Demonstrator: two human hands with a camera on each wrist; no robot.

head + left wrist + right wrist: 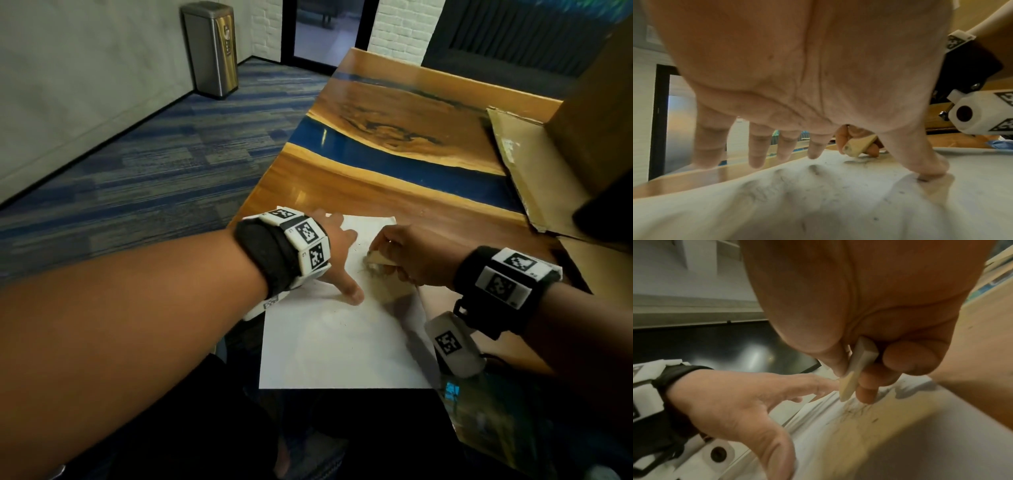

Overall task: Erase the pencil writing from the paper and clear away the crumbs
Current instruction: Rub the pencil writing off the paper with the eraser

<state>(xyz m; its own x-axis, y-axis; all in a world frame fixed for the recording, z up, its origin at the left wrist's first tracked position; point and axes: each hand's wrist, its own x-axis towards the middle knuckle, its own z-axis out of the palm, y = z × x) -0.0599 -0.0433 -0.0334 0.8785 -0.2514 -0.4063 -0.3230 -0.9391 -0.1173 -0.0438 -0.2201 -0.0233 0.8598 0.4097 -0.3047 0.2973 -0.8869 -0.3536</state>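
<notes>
— Bin (212, 48) first: spotted at eleven o'clock, parked on striped carpet (154, 164) against the wall.
— And left hand (337, 255)?
— Found near centre, spread loose with fingers straight. Pressed thumb (351, 291) and fingertips down on paper (335, 346). Gripped nothing.
— Paper placed where?
— Lay flat toward six o'clock, on wood-and-blue table (394, 185), near its left edge.
— Same from the left wrist?
— Showed palm (807, 73) arched over the sheet, with thumb tip planted at four o'clock.
— Writing?
— Only a faint grey smudge (764, 191) under that palm; too blurred to read.
— Crumbs (838, 193)?
— Scattered as dark specks across the sheet, beneath and between both hands; more seen by the eraser tip (859, 410).
— Eraser (378, 259)?
— Pale and wedge-shaped. Pinched between thumb and fingers of right hand (411, 255), just toward three o'clock of the left one. Tilted, with lower corner touching the paper.
— Farther right?
— Cardboard (520, 164) at two o'clock, flap resting on the tabletop.
</notes>
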